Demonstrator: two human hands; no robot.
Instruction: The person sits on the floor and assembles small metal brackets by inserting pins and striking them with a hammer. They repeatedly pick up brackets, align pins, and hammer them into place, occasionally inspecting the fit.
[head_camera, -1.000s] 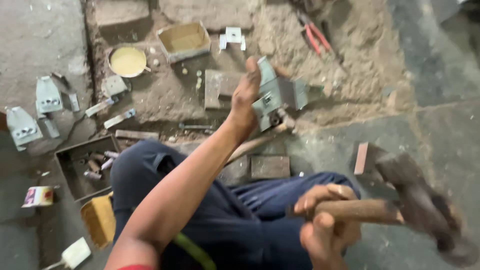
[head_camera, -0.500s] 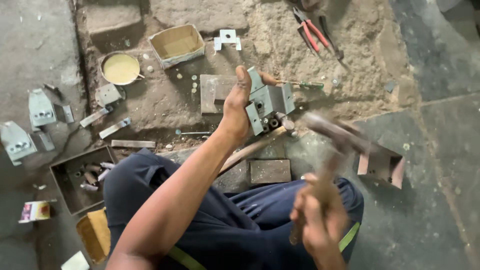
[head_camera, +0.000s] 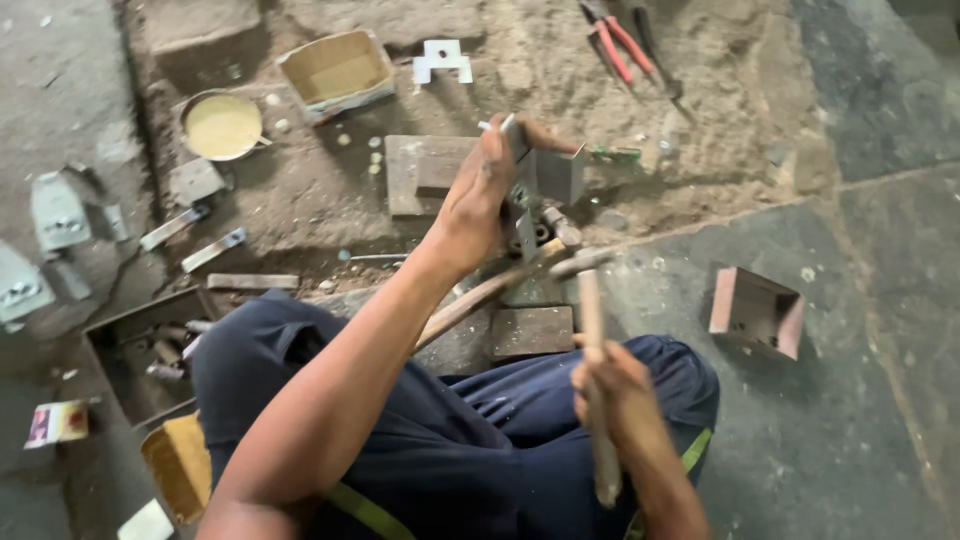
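Observation:
My left hand (head_camera: 475, 205) grips a grey metal bracket part (head_camera: 548, 180) and holds it upright on the floor in front of my knees. My right hand (head_camera: 618, 395) is closed around the wooden handle of a hammer (head_camera: 590, 310). The hammer's head (head_camera: 565, 232) lies at the bracket's lower edge, touching or nearly touching it. A flat metal block (head_camera: 418, 172) lies just left of the bracket, and a second long wooden handle (head_camera: 470, 300) runs under my left forearm.
Red-handled pliers (head_camera: 618, 45) lie at the back. A small cardboard box (head_camera: 335, 70), a round tin of yellow stuff (head_camera: 222, 125) and a white bracket (head_camera: 442, 58) stand far left. A reddish open box (head_camera: 757, 312) sits right. A tray of parts (head_camera: 140, 345) lies left.
The hammer swung from raised at my right down onto the bracket's lower edge. My left hand kept its hold on the bracket, shifting slightly.

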